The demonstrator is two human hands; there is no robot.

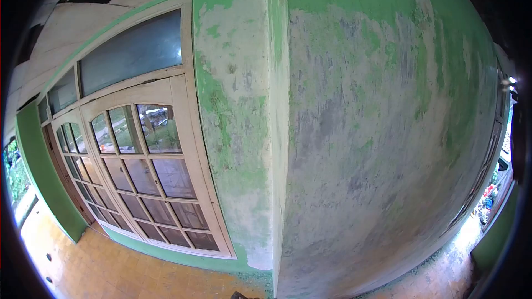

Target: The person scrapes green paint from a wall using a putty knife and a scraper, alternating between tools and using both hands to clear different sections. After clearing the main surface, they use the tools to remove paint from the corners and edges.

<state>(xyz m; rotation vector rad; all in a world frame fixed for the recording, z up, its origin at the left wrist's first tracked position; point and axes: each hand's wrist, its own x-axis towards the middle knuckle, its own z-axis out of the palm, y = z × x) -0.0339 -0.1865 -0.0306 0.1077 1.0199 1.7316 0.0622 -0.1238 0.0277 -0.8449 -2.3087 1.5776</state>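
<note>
Neither of my hands shows in the head view. Straight in front of me a wall corner (279, 133) runs from top to bottom. To its right stretches a broad wall (354, 149), its green paint largely gone over grey and whitish patches. On the left side a narrower wall strip (238, 99) has the same peeling green paint. At the bottom edge a small dark object (238, 295) pokes into view; too little of it shows to tell its kind.
Cream-framed windows with many panes (147, 160) fill the left wall below a glass transom (133, 44). Tan floor tiles (133, 268) run along the base, with paint flakes near the corner. A green pillar (47, 171) stands far left. Ceiling panels (83, 22) are broken.
</note>
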